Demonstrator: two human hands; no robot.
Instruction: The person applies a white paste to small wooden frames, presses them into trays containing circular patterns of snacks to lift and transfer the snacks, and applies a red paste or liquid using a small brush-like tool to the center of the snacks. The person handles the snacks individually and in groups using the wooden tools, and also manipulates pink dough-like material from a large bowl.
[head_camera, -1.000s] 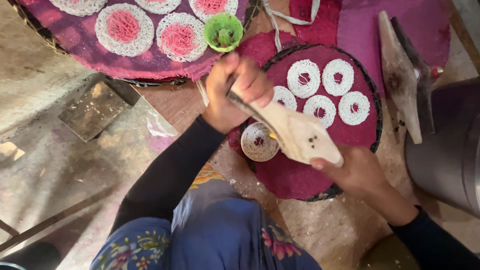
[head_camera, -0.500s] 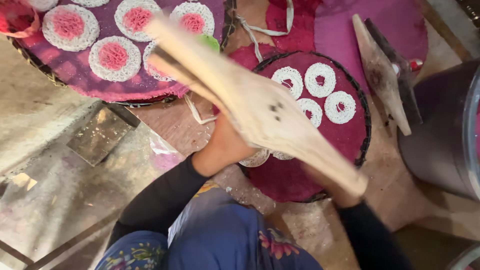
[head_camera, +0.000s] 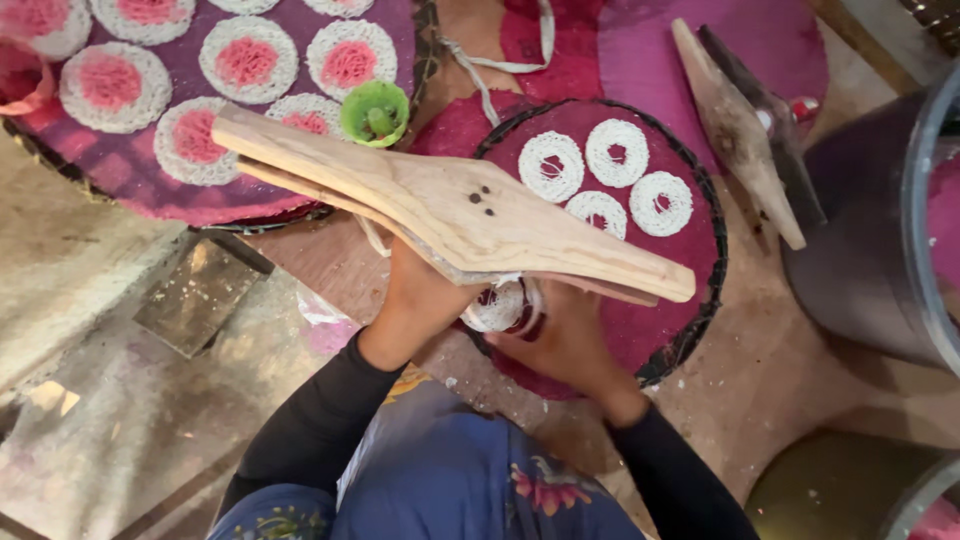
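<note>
On a workshop floor seen from the head camera, a person holds a long wooden press level above a round magenta mat. The left hand grips the press from beneath near its middle, fingers clenched on the wood. The right hand lies under the narrow end, beside a white noodle coil that hangs from the press's underside; whether that hand is closed on anything cannot be told, as the wood hides its fingers.

The press looks stiff, solid and fairly heavy, with two hinged arms, best held under the middle and at the tapered handle. The noodle coil looks soft, wet and easily torn.

Four white coils already sit on the magenta mat. A larger tray at upper left carries white coils with pink centres. A small green cup at that tray's edge holds something green. A second wooden press lies at right, next to a large metal pot whose contents are barely visible.
</note>
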